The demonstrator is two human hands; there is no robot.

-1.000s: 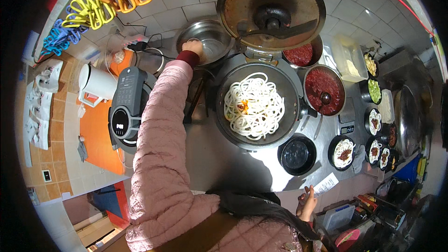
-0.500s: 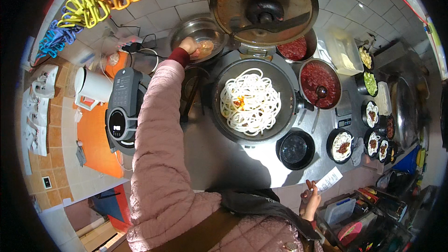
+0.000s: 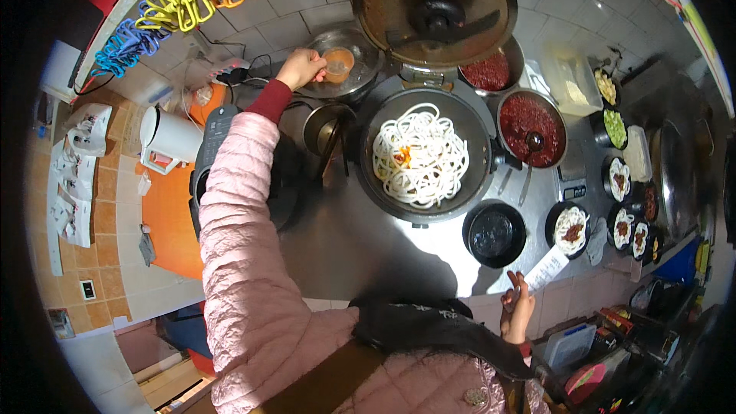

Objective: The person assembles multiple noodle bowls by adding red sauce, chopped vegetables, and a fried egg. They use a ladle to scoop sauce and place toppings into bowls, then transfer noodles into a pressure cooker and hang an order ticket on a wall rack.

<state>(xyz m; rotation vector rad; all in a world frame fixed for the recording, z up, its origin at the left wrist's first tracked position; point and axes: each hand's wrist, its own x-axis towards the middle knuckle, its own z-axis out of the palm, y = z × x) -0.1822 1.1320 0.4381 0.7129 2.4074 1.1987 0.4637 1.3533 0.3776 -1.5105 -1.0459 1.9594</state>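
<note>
My left hand [image 3: 301, 69] is stretched out to the far left and pinches a small amber cup [image 3: 338, 65] by its side. The cup is over a shiny metal bowl [image 3: 369, 75], and its contents are hard to make out. Beside that bowl sits a dark pan [image 3: 479, 178] heaped with thick white noodles [image 3: 420, 165], an orange-red spot of sauce on top. Low on the right, my right hand [image 3: 518, 314] grips a white printed paper slip [image 3: 547, 267] between its fingers. The slip overlaps the edge of a black bowl of noodles with brown topping [image 3: 571, 230].
A black bowl [image 3: 494, 234] stands right of the pan. Pots of red sauce [image 3: 533, 124] and red filling [image 3: 488, 73] are behind it. A large lid [image 3: 460, 0] leans at the back. Left are a dark appliance [image 3: 215, 142] and a white kettle [image 3: 162, 138]. Several filled bowls line the right.
The amber cup has come up from lower in the metal bowl, and its round opening now shows. My left hand shifted slightly left. The slip in my right hand now overlaps the noodle bowl.
</note>
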